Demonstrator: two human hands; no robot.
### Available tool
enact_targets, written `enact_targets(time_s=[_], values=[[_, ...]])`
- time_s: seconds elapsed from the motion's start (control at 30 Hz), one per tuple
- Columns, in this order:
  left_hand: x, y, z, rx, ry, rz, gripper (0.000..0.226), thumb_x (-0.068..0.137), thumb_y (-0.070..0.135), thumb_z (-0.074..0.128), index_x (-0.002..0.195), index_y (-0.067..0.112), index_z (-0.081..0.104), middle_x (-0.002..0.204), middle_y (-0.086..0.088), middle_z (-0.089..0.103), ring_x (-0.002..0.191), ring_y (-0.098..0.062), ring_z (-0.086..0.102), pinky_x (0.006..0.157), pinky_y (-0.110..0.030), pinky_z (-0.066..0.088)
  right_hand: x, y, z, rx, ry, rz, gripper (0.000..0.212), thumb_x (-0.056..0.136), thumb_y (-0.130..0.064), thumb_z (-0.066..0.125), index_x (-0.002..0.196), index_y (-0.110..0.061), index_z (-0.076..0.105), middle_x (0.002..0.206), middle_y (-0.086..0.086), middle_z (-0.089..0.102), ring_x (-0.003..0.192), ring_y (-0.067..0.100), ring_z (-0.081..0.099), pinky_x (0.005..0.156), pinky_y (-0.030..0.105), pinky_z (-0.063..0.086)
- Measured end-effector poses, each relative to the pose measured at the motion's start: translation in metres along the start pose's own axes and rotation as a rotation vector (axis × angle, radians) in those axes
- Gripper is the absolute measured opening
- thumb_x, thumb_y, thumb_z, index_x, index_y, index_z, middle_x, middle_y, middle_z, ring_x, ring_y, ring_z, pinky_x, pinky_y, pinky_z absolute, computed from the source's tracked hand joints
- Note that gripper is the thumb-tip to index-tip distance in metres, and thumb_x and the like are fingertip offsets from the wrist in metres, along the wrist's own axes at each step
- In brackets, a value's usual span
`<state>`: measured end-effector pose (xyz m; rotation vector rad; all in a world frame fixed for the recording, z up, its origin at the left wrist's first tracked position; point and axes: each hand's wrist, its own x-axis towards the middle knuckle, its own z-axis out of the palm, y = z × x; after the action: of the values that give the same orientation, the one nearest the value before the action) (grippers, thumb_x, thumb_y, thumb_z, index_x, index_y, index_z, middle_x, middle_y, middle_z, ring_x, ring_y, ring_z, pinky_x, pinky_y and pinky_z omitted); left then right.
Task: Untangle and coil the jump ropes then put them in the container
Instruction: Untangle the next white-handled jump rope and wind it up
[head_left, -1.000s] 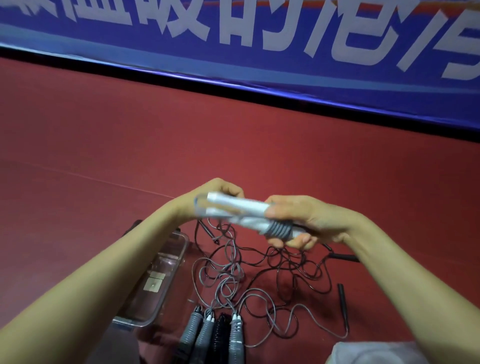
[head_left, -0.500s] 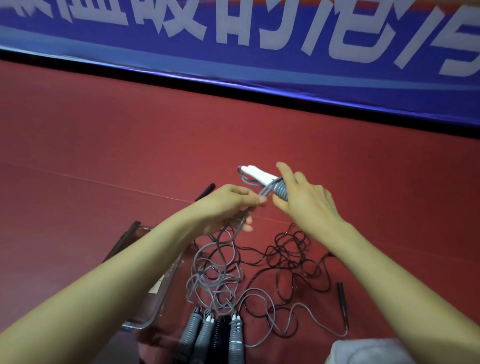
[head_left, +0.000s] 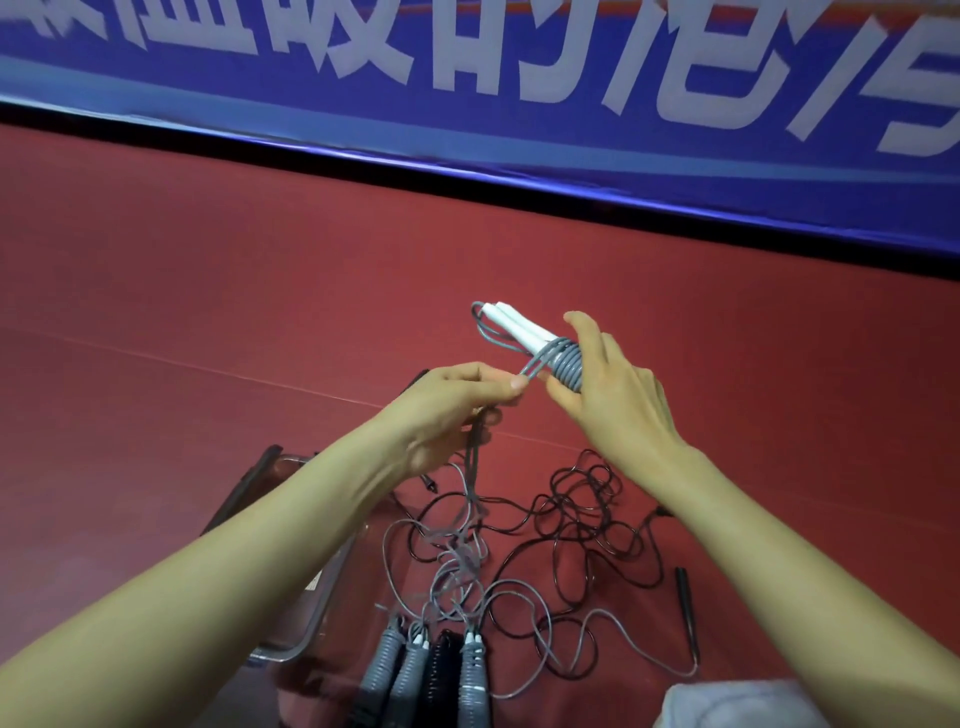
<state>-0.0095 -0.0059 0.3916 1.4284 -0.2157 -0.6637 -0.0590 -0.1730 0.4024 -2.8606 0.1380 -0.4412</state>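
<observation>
My right hand (head_left: 608, 395) grips a pair of white jump-rope handles (head_left: 514, 325) with grey cord wound around them in a tight coil (head_left: 563, 364). My left hand (head_left: 457, 400) pinches the loose grey cord just left of that coil; the cord hangs down from it to the floor. Below lie tangled grey cord (head_left: 457, 577) and tangled black cord (head_left: 582, 519). Several coiled rope bundles (head_left: 431, 670), grey and black, lie side by side at the bottom. A clear plastic container (head_left: 291, 639) sits under my left forearm, mostly hidden.
The floor is red matting (head_left: 208, 312). A blue banner with white characters (head_left: 519, 78) runs along the far edge. A loose black handle (head_left: 684, 592) lies at the right of the tangle. Grey cloth (head_left: 727, 706) shows at the bottom right.
Both hands rose and moved away from me. The handles turned from lying crosswise to pointing up-left. My left hand left the handle ends and now pinches the cord beside the coil.
</observation>
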Motion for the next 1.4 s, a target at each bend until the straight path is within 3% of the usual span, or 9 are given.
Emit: enact_targets(time_s=[0.17,0.27,0.47,0.67,0.77,0.9,1.07,1.27,1.4], values=[[0.005,-0.004,-0.006,0.106,0.012,0.110,0.012,0.085,0.007,0.069,0.076,0.010,0.060,0.066,0.002,0.063,0.053,-0.010,0.043,0.052,-0.016,0.037,0.001,0.002,-0.003,0.262,-0.148,0.012,0.073,0.080,-0.035,0.076,0.136,-0.027,0.030,0.089,-0.001,0.053,0.070,0.018,0.049,0.061,0.032,0.034],[0.007,-0.008,-0.008,0.193,-0.013,0.161,0.018,0.082,0.019,0.071,0.072,0.010,0.058,0.060,0.003,0.058,0.051,-0.008,0.042,0.052,-0.015,0.035,-0.001,0.002,-0.005,0.466,-0.218,0.012,0.078,0.063,-0.045,0.086,0.123,-0.034,0.039,0.084,0.002,0.058,0.066,0.016,0.047,0.059,0.029,0.035],[0.004,-0.008,-0.002,0.294,-0.012,0.166,0.036,0.069,0.045,0.070,0.065,0.010,0.062,0.050,0.003,0.041,0.049,-0.011,0.033,0.051,-0.023,0.028,0.001,-0.008,0.002,0.982,-0.182,0.228,0.034,0.080,-0.054,0.065,0.094,-0.025,0.054,0.062,0.008,0.054,0.037,0.010,0.030,0.040,0.017,0.025],[0.004,-0.001,-0.009,0.368,-0.076,0.171,0.046,0.075,0.055,0.062,0.057,0.013,0.060,0.047,0.004,0.032,0.049,-0.012,0.026,0.050,-0.023,0.023,0.001,-0.010,0.004,1.214,-0.258,0.350,0.024,0.096,-0.043,0.049,0.098,-0.020,0.055,0.065,0.014,0.056,0.036,0.012,0.028,0.039,0.015,0.021],[0.005,0.002,-0.018,0.360,-0.182,0.160,0.046,0.086,0.054,0.049,0.067,0.014,0.060,0.052,0.007,0.032,0.053,-0.012,0.026,0.053,-0.023,0.024,0.003,-0.006,0.001,1.262,-0.255,0.381,0.028,0.098,-0.043,0.046,0.100,-0.017,0.054,0.064,0.012,0.057,0.035,0.013,0.027,0.036,0.014,0.019],[0.004,0.006,-0.032,0.370,-0.275,0.154,0.031,0.088,0.042,0.057,0.077,0.015,0.066,0.059,0.005,0.042,0.056,-0.009,0.035,0.058,-0.022,0.029,0.002,-0.005,-0.004,1.371,-0.367,0.391,0.051,0.095,-0.052,0.047,0.115,-0.006,0.053,0.064,0.010,0.058,0.034,0.010,0.028,0.032,0.013,0.021],[0.005,0.003,-0.044,0.421,-0.257,0.220,0.021,0.077,0.040,0.073,0.069,0.021,0.070,0.071,-0.006,0.057,0.065,-0.010,0.050,0.072,-0.029,0.040,-0.002,-0.007,-0.013,1.480,-0.554,0.317,0.054,0.086,-0.057,0.049,0.115,-0.012,0.055,0.067,0.010,0.055,0.034,0.008,0.027,0.032,0.012,0.019],[0.007,0.000,-0.053,0.559,-0.059,0.309,0.045,0.066,0.049,0.083,0.057,0.012,0.059,0.053,-0.001,0.048,0.052,-0.013,0.043,0.056,-0.025,0.038,-0.006,-0.009,-0.026,1.395,-0.879,0.226,0.041,0.086,-0.052,0.047,0.102,-0.016,0.061,0.066,0.008,0.056,0.034,0.005,0.029,0.033,0.015,0.014],[0.008,-0.003,-0.054,0.723,-0.274,0.245,0.014,0.080,0.005,0.071,0.067,0.005,0.064,0.059,0.001,0.058,0.055,-0.003,0.048,0.057,-0.024,0.041,-0.009,-0.006,-0.026,1.058,-1.175,0.155,0.030,0.088,-0.047,0.058,0.095,-0.018,0.057,0.067,0.010,0.059,0.036,0.006,0.032,0.033,0.014,0.019]])
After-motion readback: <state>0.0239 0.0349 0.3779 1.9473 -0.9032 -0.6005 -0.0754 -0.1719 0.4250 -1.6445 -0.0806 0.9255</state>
